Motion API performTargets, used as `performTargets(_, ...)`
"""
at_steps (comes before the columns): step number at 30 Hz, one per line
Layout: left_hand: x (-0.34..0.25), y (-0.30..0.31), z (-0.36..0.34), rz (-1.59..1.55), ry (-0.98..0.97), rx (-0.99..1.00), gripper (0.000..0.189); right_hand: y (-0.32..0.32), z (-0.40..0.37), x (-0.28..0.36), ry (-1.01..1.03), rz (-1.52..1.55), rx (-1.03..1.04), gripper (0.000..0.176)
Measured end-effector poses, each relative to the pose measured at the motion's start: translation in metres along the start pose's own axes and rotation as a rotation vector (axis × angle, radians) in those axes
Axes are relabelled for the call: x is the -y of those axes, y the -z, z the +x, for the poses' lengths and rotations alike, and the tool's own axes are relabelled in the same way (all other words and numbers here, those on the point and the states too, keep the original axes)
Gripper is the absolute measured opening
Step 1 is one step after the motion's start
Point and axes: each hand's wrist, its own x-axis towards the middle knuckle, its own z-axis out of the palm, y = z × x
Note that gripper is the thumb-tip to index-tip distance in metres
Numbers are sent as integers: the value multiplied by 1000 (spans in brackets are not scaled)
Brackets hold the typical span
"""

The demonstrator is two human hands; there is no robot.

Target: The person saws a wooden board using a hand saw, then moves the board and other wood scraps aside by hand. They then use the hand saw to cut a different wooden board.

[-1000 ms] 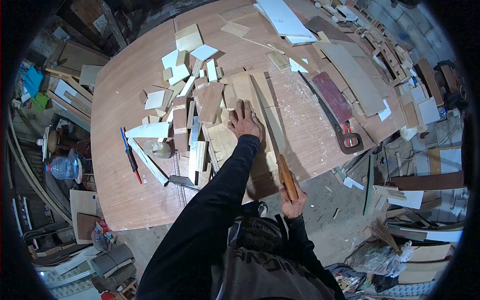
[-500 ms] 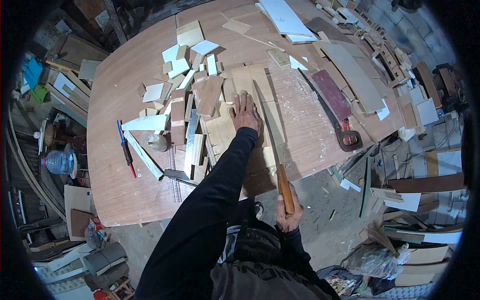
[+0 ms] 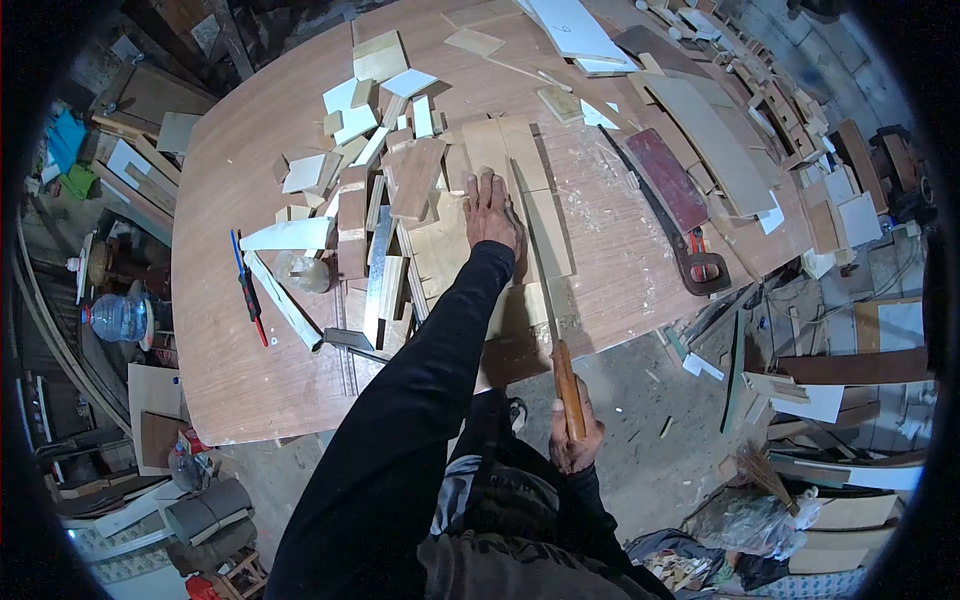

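Note:
My left hand (image 3: pixel 492 218) lies on light plywood pieces (image 3: pixel 500 150) on the table, its fingers stretched forward and a little apart. Just right of it a long thin saw blade (image 3: pixel 535 240) runs along the wood. The blade's wooden handle (image 3: pixel 568 385) sticks out past the table's near edge, and my right hand (image 3: pixel 576 436) is wrapped round its lower end. To the left, a reddish-brown block (image 3: pixel 416 178) rests among other wood offcuts.
Small offcuts are heaped left of centre on the table (image 3: pixel 240 390). A blue and red tool (image 3: pixel 250 290) lies at the left. On the right are a black hand saw (image 3: pixel 655 215), a dark red block (image 3: pixel 668 180) and long boards (image 3: pixel 715 150).
The saw handle and my right hand have moved slightly down and toward me. My left hand stays on the plywood. The view has shifted a little.

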Motion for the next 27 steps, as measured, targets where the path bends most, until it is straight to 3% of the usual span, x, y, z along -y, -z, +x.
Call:
performTargets(3,5,-3,2,-15,-29,-52,48,-2,8,0,155,-121,-46,45)
performTargets(5,7,-5,-4,-30,-48,-50,48,-5,6,0,-25,121,-104,41)
performTargets(7,7,-7,-1,-20,-49,-53,65,1,-1,3,-51,55,-32,41)
performTargets(9,5,-10,3,5,-74,-83,65,7,-3,-6,-61,-23,41,40)
performTargets(11,11,-14,0,-40,-82,-94,63,3,-10,-31,212,-25,-72,38)
performTargets(14,4,-2,-4,-30,-96,-66,58,4,6,8,28,-85,1,38)
performTargets(27,6,-8,-1,30,-79,-81,51,-1,12,9,117,-78,-9,38)
